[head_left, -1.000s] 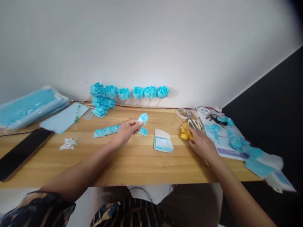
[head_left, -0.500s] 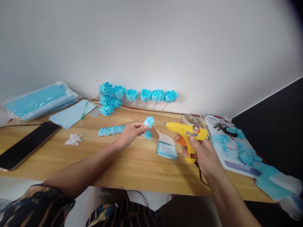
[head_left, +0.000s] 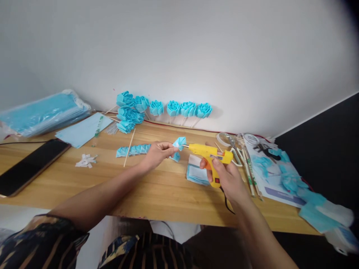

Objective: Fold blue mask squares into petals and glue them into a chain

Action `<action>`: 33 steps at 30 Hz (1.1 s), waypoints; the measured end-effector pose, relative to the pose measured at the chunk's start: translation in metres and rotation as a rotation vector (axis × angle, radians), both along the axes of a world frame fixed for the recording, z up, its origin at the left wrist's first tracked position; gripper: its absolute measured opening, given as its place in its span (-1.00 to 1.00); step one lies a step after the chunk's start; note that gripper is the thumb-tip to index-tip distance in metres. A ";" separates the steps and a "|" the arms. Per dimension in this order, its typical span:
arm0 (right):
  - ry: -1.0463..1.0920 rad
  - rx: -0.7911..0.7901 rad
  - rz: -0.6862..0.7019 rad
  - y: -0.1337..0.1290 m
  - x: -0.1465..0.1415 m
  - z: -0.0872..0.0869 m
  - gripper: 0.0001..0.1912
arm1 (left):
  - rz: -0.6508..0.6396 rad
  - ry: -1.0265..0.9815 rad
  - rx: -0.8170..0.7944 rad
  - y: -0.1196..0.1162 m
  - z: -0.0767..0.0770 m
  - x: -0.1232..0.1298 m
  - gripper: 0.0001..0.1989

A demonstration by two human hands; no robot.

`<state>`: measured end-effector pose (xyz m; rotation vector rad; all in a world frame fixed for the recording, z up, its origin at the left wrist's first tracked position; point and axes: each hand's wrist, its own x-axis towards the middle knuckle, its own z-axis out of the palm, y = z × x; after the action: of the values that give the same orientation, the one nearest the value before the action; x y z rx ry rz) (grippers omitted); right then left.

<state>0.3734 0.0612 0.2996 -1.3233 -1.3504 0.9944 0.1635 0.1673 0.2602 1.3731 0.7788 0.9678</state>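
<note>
My left hand (head_left: 160, 152) pinches a small folded light-blue piece (head_left: 179, 143) above the table. In my right hand (head_left: 226, 175) is a yellow glue gun (head_left: 211, 157), its metal nozzle at the right edge of that piece. Another folded blue piece (head_left: 175, 157) lies just below my left fingertips. A row of folded blue pieces (head_left: 134, 150) sits left of my left hand, with a thin wooden stick (head_left: 129, 147) across it. Under the glue gun rests a stack of blue and white squares (head_left: 197, 174), partly covered by my right hand.
Several blue flowers on sticks (head_left: 173, 108) lean along the wall. On the left are a phone (head_left: 30, 166), a bag of blue sheets (head_left: 46, 114) and white scraps (head_left: 85, 160). Scissors (head_left: 238, 157), a tape roll (head_left: 224, 139) and blue scraps (head_left: 291, 179) lie on the right.
The glue gun has moved left, bringing its nozzle to the held piece. My left hand has shifted slightly right. The wooden stick now shows across the folded row.
</note>
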 end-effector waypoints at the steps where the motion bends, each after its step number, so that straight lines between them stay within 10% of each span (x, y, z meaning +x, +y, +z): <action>1: -0.013 0.000 0.000 0.000 0.000 -0.001 -0.53 | -0.003 0.004 0.003 0.000 0.001 0.000 -0.61; 33: -0.091 0.022 -0.012 0.004 0.010 0.011 -0.50 | -0.019 0.058 0.033 -0.002 0.002 0.000 -0.60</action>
<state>0.3832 0.0651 0.3106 -1.3726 -1.4167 0.9183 0.1632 0.1655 0.2626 1.4404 0.7947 0.9335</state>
